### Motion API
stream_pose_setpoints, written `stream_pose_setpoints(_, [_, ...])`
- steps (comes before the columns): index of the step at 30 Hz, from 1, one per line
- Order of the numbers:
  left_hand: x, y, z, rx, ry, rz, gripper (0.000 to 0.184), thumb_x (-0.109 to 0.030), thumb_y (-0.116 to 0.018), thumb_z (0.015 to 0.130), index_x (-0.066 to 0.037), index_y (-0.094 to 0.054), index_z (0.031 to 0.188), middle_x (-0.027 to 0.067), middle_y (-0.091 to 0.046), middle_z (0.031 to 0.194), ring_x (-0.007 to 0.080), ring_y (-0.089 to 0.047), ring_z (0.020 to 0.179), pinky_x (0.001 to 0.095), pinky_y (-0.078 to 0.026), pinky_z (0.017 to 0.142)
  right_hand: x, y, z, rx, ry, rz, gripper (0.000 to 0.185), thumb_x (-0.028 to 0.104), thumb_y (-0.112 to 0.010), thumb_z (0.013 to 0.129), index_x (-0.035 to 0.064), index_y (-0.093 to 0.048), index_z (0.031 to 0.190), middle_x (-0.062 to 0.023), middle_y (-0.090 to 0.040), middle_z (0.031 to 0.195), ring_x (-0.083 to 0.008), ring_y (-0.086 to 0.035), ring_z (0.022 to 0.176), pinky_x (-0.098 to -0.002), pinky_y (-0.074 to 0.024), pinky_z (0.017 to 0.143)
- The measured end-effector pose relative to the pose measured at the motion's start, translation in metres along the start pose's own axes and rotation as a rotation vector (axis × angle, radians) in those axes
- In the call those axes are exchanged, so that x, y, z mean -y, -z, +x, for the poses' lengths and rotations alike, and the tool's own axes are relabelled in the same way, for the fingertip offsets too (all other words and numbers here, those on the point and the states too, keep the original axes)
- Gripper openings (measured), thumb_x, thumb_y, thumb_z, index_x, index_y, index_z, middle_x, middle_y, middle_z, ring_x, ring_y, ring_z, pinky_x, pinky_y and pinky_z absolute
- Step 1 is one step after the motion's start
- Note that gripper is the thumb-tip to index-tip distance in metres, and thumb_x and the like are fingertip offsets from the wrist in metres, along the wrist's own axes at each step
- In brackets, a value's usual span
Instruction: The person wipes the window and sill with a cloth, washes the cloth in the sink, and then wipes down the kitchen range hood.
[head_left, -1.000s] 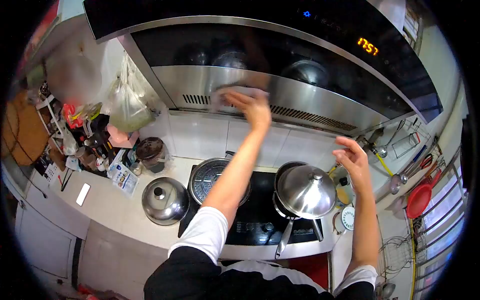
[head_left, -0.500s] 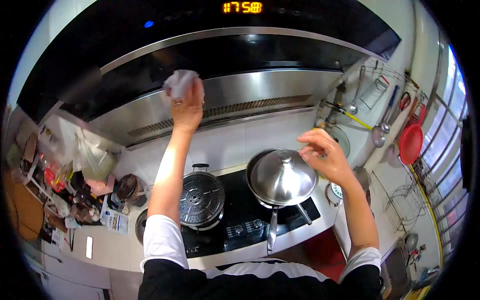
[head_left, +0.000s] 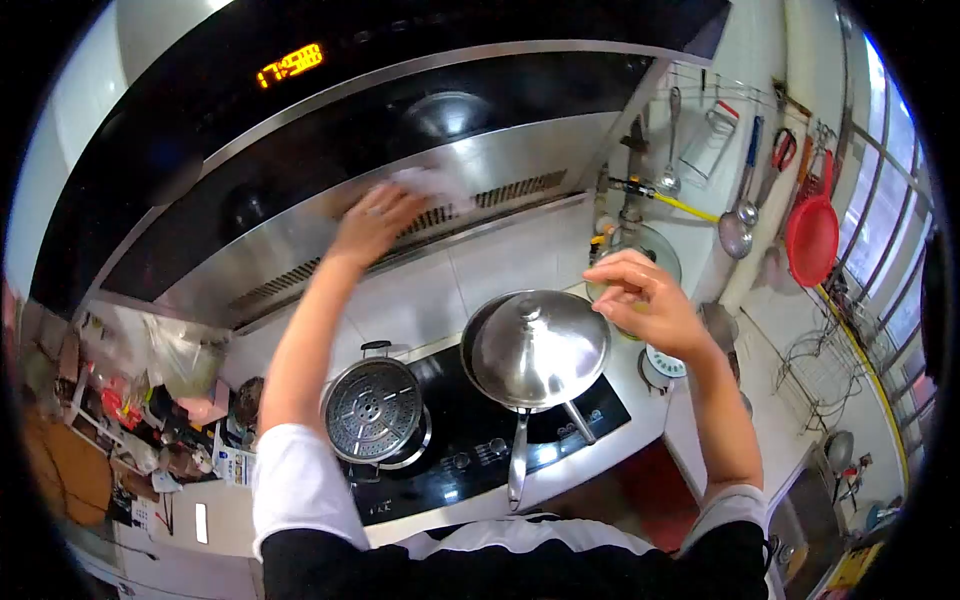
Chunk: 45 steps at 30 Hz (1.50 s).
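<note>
My left hand [head_left: 378, 222] presses a pale cloth [head_left: 435, 186] against the steel panel of the range hood [head_left: 500, 158], just over its slotted vent. The cloth is blurred by motion, and part of it lies under the fingers. My right hand [head_left: 648, 305] hangs in the air with loosely bent fingers and holds nothing. It is right beside a wok with a shiny domed lid [head_left: 545, 350], apart from the lid's knob as far as I can see. Below my left forearm stands a pot with a perforated steamer tray [head_left: 373, 408].
Both pans stand on a black glass stove [head_left: 450, 470]; the wok's long handle [head_left: 518, 470] points toward me. Ladles, a grater and a red strainer [head_left: 812, 240] hang on the right wall. Jars and bags crowd the left counter. A white phone-like object [head_left: 201, 523] lies there.
My left hand and the cloth have moved to the right and down along the hood, from the dark glass edge to the steel panel. The whole view has tilted. My right hand keeps its pose.
</note>
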<state>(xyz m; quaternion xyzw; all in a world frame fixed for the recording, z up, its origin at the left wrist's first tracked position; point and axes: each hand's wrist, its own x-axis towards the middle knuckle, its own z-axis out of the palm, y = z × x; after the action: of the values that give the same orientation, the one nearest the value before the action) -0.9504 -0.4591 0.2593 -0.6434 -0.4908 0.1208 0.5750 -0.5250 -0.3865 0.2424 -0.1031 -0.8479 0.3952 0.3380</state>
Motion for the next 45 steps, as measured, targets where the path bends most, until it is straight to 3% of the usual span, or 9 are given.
stream_pose_setpoints(1, [0.01, -0.019, -0.036, -0.02, 0.056, -0.193, 0.05, -0.019, -0.055, 0.077, -0.02, -0.055, 0.126, -0.0031, -0.05, 0.13, 0.0202, -0.042, 0.126, 0.0391, -0.028, 0.111, -0.003, 0.009, -0.01, -0.017, -0.009, 0.002, 0.032, 0.012, -0.064, 0.083, 0.0054, -0.061, 0.114, -0.0061, -0.053, 0.111, -0.0105, -0.059, 0.086, -0.0233, -0.0454, 0.076])
stream_pose_setpoints(4, [0.03, -0.014, -0.089, -0.022, 0.063, -0.031, 0.031, -0.018, -0.052, 0.077, -0.016, -0.064, 0.105, 0.0035, -0.052, 0.122, 0.0237, -0.045, 0.123, 0.0442, -0.03, 0.109, -0.018, 0.037, -0.036, -0.07, -0.071, 0.013, 0.031, 0.009, -0.064, 0.083, 0.0045, -0.061, 0.113, -0.0051, -0.053, 0.107, -0.0096, -0.058, 0.081, -0.0241, -0.0465, 0.077])
stream_pose_setpoints(10, [0.001, -0.024, -0.005, 0.088, -0.069, 0.147, 0.046, -0.021, -0.052, 0.079, -0.018, -0.052, 0.124, 0.0004, -0.051, 0.125, 0.0211, -0.044, 0.123, 0.0377, -0.024, 0.112, -0.057, 0.049, -0.044, -0.117, -0.192, 0.123, 0.029, 0.002, -0.063, 0.082, 0.0022, -0.062, 0.111, -0.0054, -0.055, 0.104, -0.0073, -0.058, 0.08, -0.0212, -0.0472, 0.072])
stream_pose_setpoints(14, [-0.037, -0.02, 0.091, -0.033, -0.073, 0.165, 0.05, -0.022, -0.052, 0.08, -0.02, -0.049, 0.13, -0.0007, -0.049, 0.127, 0.0203, -0.042, 0.124, 0.0359, -0.02, 0.113, -0.074, 0.053, -0.047, -0.073, -0.113, 0.135, 0.029, 0.0, -0.062, 0.081, 0.0025, -0.062, 0.111, -0.0071, -0.055, 0.107, -0.0111, -0.06, 0.087, -0.0235, -0.0487, 0.074])
stream_pose_setpoints(20, [-0.079, -0.015, 0.201, -0.006, -0.108, 0.223, 0.062, -0.024, -0.048, 0.084, -0.016, -0.031, 0.143, 0.001, -0.035, 0.14, 0.018, -0.035, 0.129, 0.0346, -0.018, 0.114, -0.113, 0.081, -0.066, -0.06, -0.149, 0.176, 0.028, 0.003, -0.063, 0.082, 0.0019, -0.062, 0.11, -0.0066, -0.053, 0.102, -0.0103, -0.057, 0.082, -0.0244, -0.0475, 0.073])
stream_pose_setpoints(29, [-0.091, 0.026, 0.353, -0.232, -0.049, 0.194, 0.063, -0.017, -0.053, 0.08, -0.013, -0.036, 0.141, 0.0042, -0.036, 0.142, 0.0216, -0.036, 0.13, 0.0377, -0.025, 0.111, -0.131, 0.129, -0.081, -0.139, -0.184, 0.337, 0.027, 0.003, -0.063, 0.084, 0.0015, -0.061, 0.111, -0.0045, -0.052, 0.095, -0.0098, -0.058, 0.085, -0.0241, -0.0467, 0.075])
stream_pose_setpoints(35, [-0.067, 0.069, 0.39, -0.38, -0.019, 0.267, 0.068, -0.017, -0.055, 0.077, -0.011, -0.034, 0.142, 0.0051, -0.039, 0.138, 0.0198, -0.036, 0.13, 0.0369, -0.023, 0.112, -0.15, 0.135, -0.081, -0.163, -0.192, 0.397, 0.026, 0.002, -0.062, 0.084, 0.0016, -0.061, 0.11, -0.0049, -0.055, 0.095, -0.0097, -0.058, 0.086, -0.0241, -0.0472, 0.076])
stream_pose_setpoints(40, [-0.088, 0.051, 0.381, -0.235, -0.016, 0.236, 0.062, -0.019, -0.054, 0.078, -0.01, -0.04, 0.138, 0.0047, -0.044, 0.135, 0.0193, -0.038, 0.129, 0.0364, -0.025, 0.111, -0.164, 0.129, -0.068, -0.174, -0.165, 0.36, 0.026, 0.001, -0.061, 0.083, 0.0016, -0.062, 0.11, -0.0051, -0.057, 0.096, -0.0094, -0.06, 0.084, -0.0235, -0.0474, 0.076])
stream_pose_setpoints(45, [-0.092, 0.046, 0.364, -0.239, -0.04, 0.21, 0.057, -0.021, -0.053, 0.08, -0.01, -0.045, 0.135, 0.0051, -0.042, 0.134, 0.0217, -0.04, 0.126, 0.0351, -0.028, 0.109, -0.157, 0.131, -0.045, -0.159, -0.106, 0.391, 0.027, 0.0, -0.056, 0.085, 0.002, -0.06, 0.111, -0.0053, -0.058, 0.098, -0.0106, -0.061, 0.083, -0.0245, -0.0486, 0.077])
